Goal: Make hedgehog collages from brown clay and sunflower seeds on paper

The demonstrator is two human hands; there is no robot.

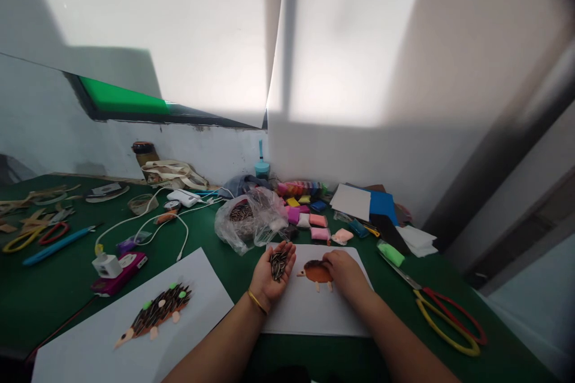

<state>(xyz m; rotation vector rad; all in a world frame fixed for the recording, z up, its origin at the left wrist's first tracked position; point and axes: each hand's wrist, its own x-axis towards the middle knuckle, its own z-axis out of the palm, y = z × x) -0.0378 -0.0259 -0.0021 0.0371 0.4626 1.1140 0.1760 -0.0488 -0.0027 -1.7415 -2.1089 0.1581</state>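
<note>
My left hand (274,275) is palm up and cupped around a small heap of striped sunflower seeds (278,264), above the left part of a white sheet (309,318). On that sheet is a brown clay hedgehog (316,273) with a pale snout and two pale legs; dark seeds line its upper edge. My right hand (344,270) has its fingers pinched together at the hedgehog's upper right edge, and what lies between the fingertips is hidden. To the left, another sheet (197,287) bears a hedgehog (157,313) covered in seeds, with green and pale dots.
Behind my hands stand a plastic bag (251,218) of seeds and coloured clay packets (320,219). Large scissors (444,317) lie at the right beside green clay (390,253). At the left are white cables, a pink power bank (119,275) and a blue tool (58,246).
</note>
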